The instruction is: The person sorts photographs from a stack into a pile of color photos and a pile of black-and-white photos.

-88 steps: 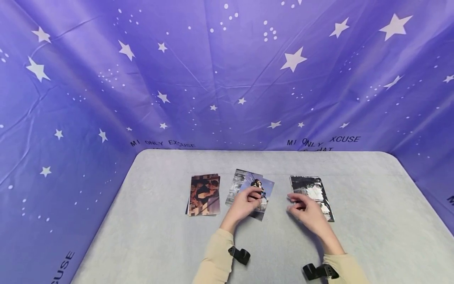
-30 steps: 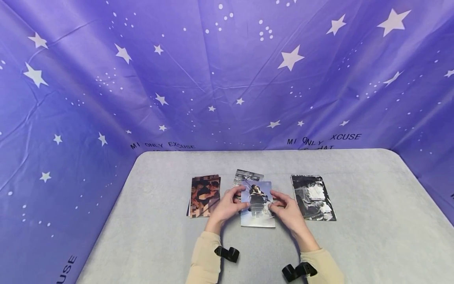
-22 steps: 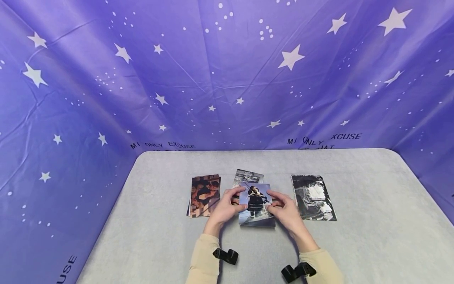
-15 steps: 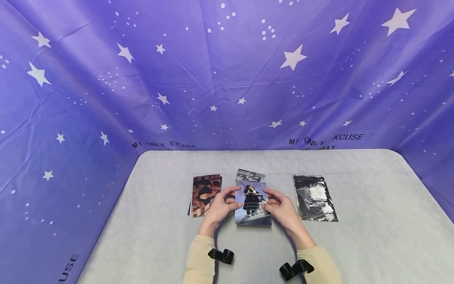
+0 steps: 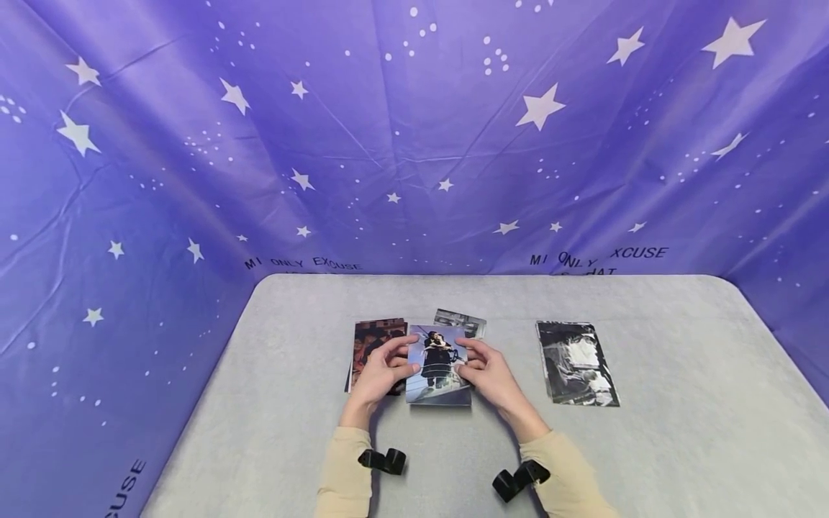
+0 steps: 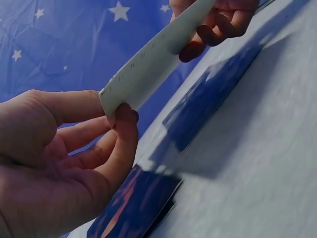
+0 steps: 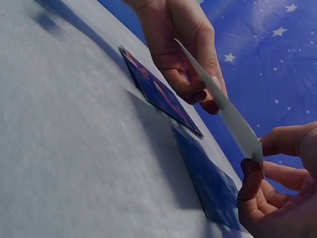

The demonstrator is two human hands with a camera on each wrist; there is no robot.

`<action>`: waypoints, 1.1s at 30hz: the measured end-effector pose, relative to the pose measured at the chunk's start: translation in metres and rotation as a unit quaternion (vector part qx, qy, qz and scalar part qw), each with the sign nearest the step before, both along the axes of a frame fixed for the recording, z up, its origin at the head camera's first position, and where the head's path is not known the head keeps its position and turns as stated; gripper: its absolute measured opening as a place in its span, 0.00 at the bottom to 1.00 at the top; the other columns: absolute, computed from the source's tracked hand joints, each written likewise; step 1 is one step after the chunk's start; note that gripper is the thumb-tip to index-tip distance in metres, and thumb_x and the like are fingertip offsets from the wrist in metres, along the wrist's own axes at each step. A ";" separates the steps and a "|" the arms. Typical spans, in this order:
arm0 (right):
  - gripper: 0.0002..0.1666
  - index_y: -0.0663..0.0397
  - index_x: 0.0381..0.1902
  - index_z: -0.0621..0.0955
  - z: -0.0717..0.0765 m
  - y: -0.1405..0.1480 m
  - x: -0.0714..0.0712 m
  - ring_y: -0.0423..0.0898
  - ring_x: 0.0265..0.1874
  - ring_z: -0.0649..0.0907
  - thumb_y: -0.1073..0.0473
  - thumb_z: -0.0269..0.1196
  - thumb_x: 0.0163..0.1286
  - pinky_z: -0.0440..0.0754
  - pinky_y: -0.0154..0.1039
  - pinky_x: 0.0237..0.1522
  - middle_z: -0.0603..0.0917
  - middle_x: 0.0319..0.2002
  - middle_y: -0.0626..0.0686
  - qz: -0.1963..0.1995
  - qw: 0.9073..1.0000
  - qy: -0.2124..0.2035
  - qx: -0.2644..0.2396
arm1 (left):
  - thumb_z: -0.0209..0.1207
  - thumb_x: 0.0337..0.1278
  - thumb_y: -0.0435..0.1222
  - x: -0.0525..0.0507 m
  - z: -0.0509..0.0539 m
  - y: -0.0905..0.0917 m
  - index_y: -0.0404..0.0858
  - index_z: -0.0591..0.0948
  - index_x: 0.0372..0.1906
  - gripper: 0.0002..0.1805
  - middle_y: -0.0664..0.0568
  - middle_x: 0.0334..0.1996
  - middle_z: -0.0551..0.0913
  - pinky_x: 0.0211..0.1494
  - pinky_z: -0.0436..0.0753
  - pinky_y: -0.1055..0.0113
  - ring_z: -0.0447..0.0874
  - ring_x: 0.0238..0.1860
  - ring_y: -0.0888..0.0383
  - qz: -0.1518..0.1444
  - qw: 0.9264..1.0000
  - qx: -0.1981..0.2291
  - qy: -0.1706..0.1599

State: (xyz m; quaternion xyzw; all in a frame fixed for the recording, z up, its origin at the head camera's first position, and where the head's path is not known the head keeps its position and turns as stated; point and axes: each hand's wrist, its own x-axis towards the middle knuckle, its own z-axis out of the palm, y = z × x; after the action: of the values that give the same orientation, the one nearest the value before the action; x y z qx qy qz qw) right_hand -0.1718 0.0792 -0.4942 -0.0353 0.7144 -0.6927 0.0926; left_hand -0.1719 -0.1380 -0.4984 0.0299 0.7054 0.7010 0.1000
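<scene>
A photo card (image 5: 438, 367) showing two figures against a blue sky is held up over the table between both hands. My left hand (image 5: 381, 370) pinches its left edge between thumb and fingers, and my right hand (image 5: 491, 375) pinches the right edge. The card's pale back (image 6: 148, 64) with small printed marks shows in the left wrist view. Just behind it lies a grey photo card (image 5: 461, 321), mostly hidden. Partly covered by my left hand, a pile of reddish-brown photo cards (image 5: 376, 332) lies at the left. The right wrist view shows this pile (image 7: 158, 94) below the raised card.
A pile of black-and-white photo cards (image 5: 578, 363) lies to the right of my right hand. Everything rests on a grey cloth-covered table (image 5: 680, 403). A purple star-patterned curtain (image 5: 414, 129) rises along the back and sides.
Earlier my right hand was over the right pile and my left on the middle cards. Both hands then took the blue-sky photo card, lifted it and moved it left, toward the reddish-brown pile.
</scene>
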 end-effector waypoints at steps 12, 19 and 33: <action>0.30 0.78 0.58 0.72 0.001 -0.026 -0.010 0.39 0.25 0.72 0.79 0.62 0.54 0.71 0.27 0.25 0.74 0.35 0.59 0.051 0.997 0.049 0.043 | 0.60 0.49 0.19 0.002 -0.005 -0.036 0.26 0.72 0.61 0.29 0.39 0.43 0.78 0.34 0.81 0.68 0.80 0.32 0.60 -0.013 1.000 -0.018 0.011; 0.31 0.72 0.57 0.75 -0.003 -0.037 -0.014 0.39 0.26 0.73 0.76 0.65 0.53 0.72 0.28 0.27 0.75 0.37 0.57 0.073 0.990 0.073 0.093 | 0.60 0.51 0.21 0.008 -0.002 -0.049 0.27 0.71 0.62 0.29 0.37 0.44 0.77 0.30 0.81 0.67 0.78 0.32 0.59 -0.012 0.998 -0.060 0.003; 0.33 0.65 0.60 0.76 0.001 -0.065 -0.024 0.41 0.31 0.77 0.63 0.70 0.56 0.76 0.43 0.44 0.76 0.49 0.60 0.117 0.946 0.169 0.250 | 0.60 0.50 0.19 0.008 0.004 -0.074 0.24 0.73 0.60 0.27 0.35 0.42 0.76 0.24 0.75 0.71 0.76 0.28 0.59 0.021 0.987 -0.154 0.045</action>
State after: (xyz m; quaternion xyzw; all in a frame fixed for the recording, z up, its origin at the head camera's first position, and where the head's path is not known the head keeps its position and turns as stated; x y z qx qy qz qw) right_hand -0.1959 0.0144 -0.4928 -0.2109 0.8607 -0.4598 0.0571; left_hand -0.1643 -0.2116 -0.4945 0.0311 0.8092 0.5839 0.0569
